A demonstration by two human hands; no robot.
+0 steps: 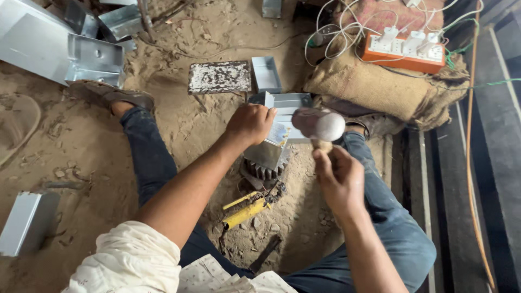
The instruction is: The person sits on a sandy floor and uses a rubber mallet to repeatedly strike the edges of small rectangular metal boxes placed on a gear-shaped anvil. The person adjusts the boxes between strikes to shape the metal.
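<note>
Sitting on a sandy floor (81,157) with legs spread, the person works between the knees, and most risks come from how close everything lies. Largest nearby is the sack (380,87) with a power strip (404,54) and a tangle of cables (347,27) on top, just beyond the work; a wild swing or a flung piece could, I judge, land there. Folded metal boxes (65,51) lie at the upper left, well apart. The work itself is a small metal box (287,103), resting on a toothed gear (267,163) that serves as an anvil. The left hand (251,123) is curled shut on the box, fingers together along its edge, right beside the strike point. The right hand (339,182) is clamped on the handle of a hammer (319,125), whose blurred head hangs just over the box. A slightly off blow could catch the left knuckles; the thin sheet could slip off the gear, or its sharp edge cut the grip. A yellow tool (247,211) lies near the thigh.
</note>
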